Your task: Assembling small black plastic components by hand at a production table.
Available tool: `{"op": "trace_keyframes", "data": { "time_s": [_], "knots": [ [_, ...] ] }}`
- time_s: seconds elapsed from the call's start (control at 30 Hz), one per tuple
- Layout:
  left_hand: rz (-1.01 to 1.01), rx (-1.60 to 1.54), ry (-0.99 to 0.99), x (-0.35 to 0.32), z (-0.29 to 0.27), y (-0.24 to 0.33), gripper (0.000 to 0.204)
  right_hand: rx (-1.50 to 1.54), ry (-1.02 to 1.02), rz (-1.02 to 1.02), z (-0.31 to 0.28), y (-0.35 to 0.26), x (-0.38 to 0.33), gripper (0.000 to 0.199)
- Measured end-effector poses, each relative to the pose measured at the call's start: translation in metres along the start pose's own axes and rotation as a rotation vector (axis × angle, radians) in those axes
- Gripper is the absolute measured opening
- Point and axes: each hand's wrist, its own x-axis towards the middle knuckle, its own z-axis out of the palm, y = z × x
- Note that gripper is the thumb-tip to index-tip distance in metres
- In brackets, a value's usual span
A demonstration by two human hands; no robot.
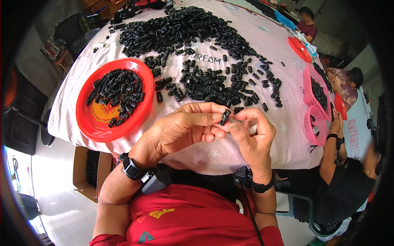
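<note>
Between the thumb and forefinger of my left hand is a small black plastic piece, held tilted over the near side of the table. My right hand is close beside it, its fingers curled in and their tips near the lower end of the piece. Whether those fingertips grip anything is hidden. Just beyond my hands lies a loose cluster of similar black pieces. To the left, a red plastic plate holds many more of them.
A large heap of black pieces covers the far part of the cloth-covered table. Pink baskets stand at the right edge, near a co-worker in black. Other people sit farther along. A cardboard box is on the floor at left.
</note>
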Motion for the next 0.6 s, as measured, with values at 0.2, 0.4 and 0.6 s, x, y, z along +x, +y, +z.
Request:
{"op": "trace_keyframes", "data": {
  "time_s": [0.2,0.4,0.6],
  "knots": [
    [-0.031,0.01,0.054,0.0024,0.0028,-0.0049,0.025,-0.084,-0.113,0.013,0.0043,0.0049,-0.0007,0.042],
    [-0.047,-0.002,0.018,0.0035,-0.0005,-0.0085,0.026,-0.359,-0.114,-0.105,0.0041,0.0,0.004,0.046],
    [-0.056,0.005,0.015,0.0047,-0.0013,-0.0096,0.026,-0.427,-0.104,-0.154,0.0037,0.0034,0.003,0.046]
  ]
}}
